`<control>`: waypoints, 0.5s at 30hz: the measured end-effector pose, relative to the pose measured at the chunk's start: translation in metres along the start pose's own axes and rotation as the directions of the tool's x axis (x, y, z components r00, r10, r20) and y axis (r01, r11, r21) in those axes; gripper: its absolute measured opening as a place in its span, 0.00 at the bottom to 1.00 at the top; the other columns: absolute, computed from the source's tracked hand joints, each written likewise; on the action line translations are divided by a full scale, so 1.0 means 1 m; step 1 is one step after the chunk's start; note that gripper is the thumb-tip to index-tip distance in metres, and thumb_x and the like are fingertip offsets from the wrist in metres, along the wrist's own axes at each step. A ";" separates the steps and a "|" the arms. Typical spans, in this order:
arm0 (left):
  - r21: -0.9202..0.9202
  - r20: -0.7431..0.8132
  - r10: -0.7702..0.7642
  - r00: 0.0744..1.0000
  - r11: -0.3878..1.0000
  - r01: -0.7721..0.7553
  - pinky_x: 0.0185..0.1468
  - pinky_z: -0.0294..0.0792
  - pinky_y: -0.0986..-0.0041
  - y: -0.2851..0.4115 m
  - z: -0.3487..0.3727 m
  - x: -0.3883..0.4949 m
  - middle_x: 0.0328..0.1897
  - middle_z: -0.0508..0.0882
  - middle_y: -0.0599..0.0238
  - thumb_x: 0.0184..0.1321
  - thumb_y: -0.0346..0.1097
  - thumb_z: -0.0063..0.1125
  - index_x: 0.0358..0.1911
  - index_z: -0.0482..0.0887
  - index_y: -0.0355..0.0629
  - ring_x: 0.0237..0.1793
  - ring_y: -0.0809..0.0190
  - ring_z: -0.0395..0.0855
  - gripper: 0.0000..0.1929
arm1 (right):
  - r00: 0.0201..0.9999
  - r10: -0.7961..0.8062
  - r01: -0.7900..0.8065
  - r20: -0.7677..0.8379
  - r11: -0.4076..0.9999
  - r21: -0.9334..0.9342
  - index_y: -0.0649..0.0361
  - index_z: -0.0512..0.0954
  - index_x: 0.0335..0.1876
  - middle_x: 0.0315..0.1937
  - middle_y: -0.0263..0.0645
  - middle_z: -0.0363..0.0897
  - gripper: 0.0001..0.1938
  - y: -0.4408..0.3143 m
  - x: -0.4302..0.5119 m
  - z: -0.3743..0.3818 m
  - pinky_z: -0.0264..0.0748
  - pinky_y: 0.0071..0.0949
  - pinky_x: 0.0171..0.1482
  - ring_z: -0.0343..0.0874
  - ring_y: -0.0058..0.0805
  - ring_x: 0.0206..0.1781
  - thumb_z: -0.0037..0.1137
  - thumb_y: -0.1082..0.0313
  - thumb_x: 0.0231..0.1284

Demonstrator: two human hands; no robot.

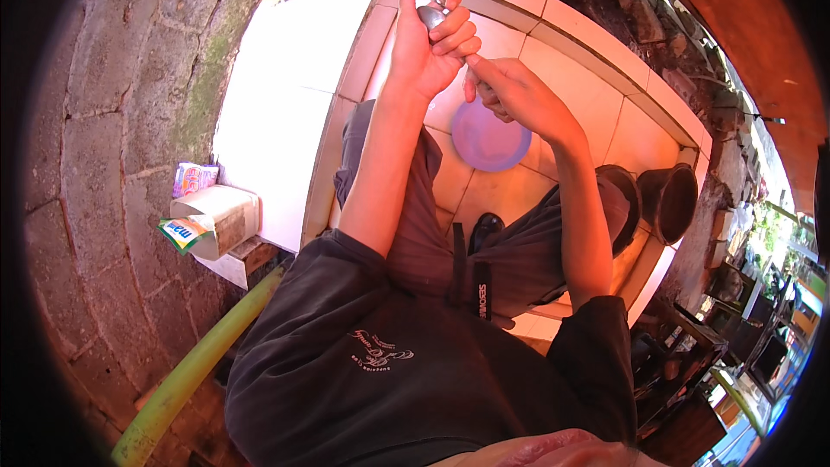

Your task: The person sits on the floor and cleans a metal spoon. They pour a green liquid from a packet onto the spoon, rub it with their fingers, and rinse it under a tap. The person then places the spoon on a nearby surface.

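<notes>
My left hand (425, 55) is raised over the tiled floor, its fingers curled around a small shiny metal utensil (431, 15). The rounded metal part looks like a spoon's bowl; the rest is hidden by the fingers. Close against the lower fingers of that hand is my right hand (512, 94), with its fingers bent. Whether it pinches the hidden end of the utensil cannot be made out. Below my right hand, a round purple plastic basin (491, 143) rests on the tiles, its upper edge partly covered by the hand.
A brightly lit white tiled ledge (279, 110) runs along my left. At its near end stands a pale plastic container (227, 220) with product packets around it. Two dark buckets (671, 204) stand beside my right knee. A green pole (201, 363) slants at lower left.
</notes>
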State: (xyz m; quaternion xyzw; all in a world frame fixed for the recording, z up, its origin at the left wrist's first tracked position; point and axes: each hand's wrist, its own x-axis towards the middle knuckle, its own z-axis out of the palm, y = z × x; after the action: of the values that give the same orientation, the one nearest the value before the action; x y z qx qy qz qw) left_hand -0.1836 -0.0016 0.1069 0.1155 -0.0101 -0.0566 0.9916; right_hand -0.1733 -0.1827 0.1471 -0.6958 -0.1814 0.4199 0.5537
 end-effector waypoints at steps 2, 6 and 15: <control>0.026 -0.054 0.082 0.995 0.996 -0.080 0.26 0.50 0.77 -0.003 -0.003 0.000 0.16 0.56 0.76 0.78 0.66 0.23 0.36 0.71 0.42 0.16 0.72 0.49 0.33 | 0.994 0.069 -0.066 -0.085 0.997 0.045 0.61 0.76 0.30 0.17 0.18 0.49 0.28 0.007 0.007 0.000 0.49 0.19 0.25 0.50 0.12 0.21 0.42 0.43 0.78; 0.118 -0.208 0.259 0.943 0.964 -0.239 0.26 0.53 0.78 -0.008 0.000 0.002 0.16 0.60 0.76 0.79 0.63 0.24 0.37 0.72 0.41 0.17 0.73 0.53 0.32 | 0.985 -0.042 0.026 -0.166 0.995 -0.096 0.61 0.77 0.28 0.16 0.19 0.52 0.28 0.010 0.010 -0.003 0.50 0.21 0.26 0.51 0.13 0.20 0.44 0.43 0.77; 0.065 -0.148 0.191 0.970 0.981 -0.183 0.28 0.54 0.76 -0.003 0.000 0.001 0.17 0.61 0.75 0.81 0.52 0.33 0.37 0.74 0.41 0.19 0.72 0.56 0.23 | 0.906 -0.289 0.142 -0.309 0.897 -0.419 0.62 0.79 0.29 0.19 0.25 0.63 0.23 0.004 -0.004 -0.001 0.58 0.21 0.28 0.60 0.16 0.24 0.50 0.50 0.76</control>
State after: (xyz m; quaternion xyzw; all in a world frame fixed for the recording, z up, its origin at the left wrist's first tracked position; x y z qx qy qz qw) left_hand -0.1832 -0.0049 0.1064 0.1434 0.0539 0.0462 0.9871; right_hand -0.1754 -0.1871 0.1449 -0.8318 -0.2323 0.1745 0.4729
